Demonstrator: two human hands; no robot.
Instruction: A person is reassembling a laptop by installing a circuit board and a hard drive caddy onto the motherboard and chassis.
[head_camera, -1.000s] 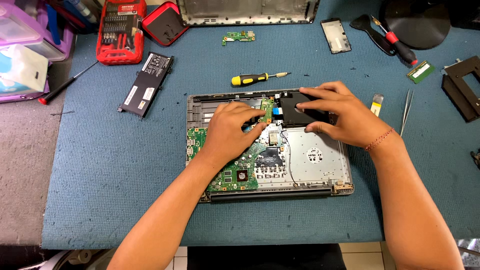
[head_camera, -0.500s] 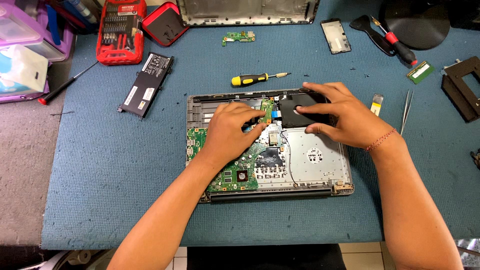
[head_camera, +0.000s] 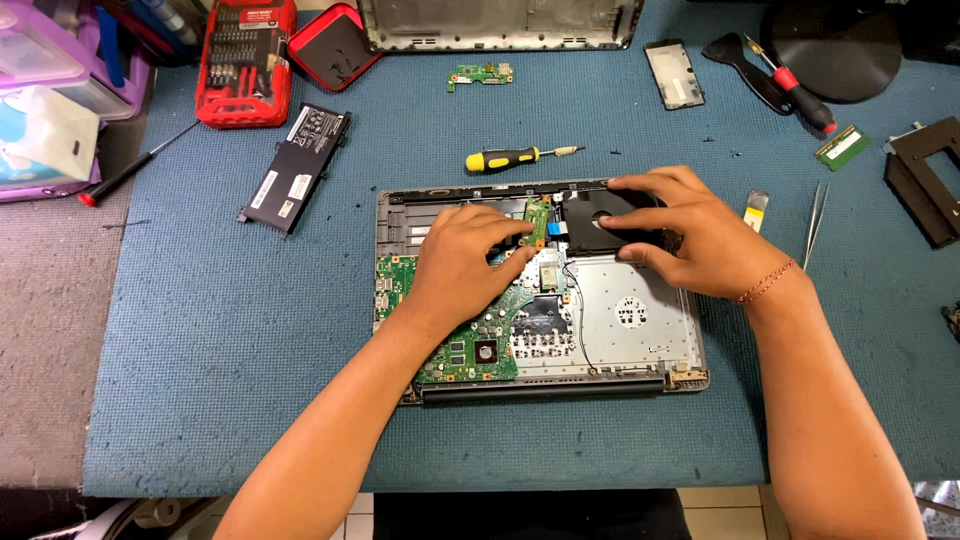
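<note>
An opened laptop base (head_camera: 640, 330) lies on a blue mat (head_camera: 250, 350), its green motherboard (head_camera: 470, 355) exposed. My left hand (head_camera: 465, 265) rests flat on the board's upper left part, fingertips near a small green daughterboard (head_camera: 538, 220). My right hand (head_camera: 690, 230) grips a black drive (head_camera: 600, 210) seated in the upper right corner of the base, with the fingers spread over its edges.
A yellow-handled screwdriver (head_camera: 515, 157) lies just behind the laptop. A black battery pack (head_camera: 295, 168) and a red bit set (head_camera: 245, 60) sit at the left. Tweezers (head_camera: 815, 220), a memory stick (head_camera: 842, 147), a red screwdriver (head_camera: 795, 85) and a black bracket (head_camera: 925, 175) lie right. A laptop cover (head_camera: 500, 22) is at the back.
Both hands stay on the laptop with only slight finger shifts; the right hand's fingers have adjusted a little on the black drive.
</note>
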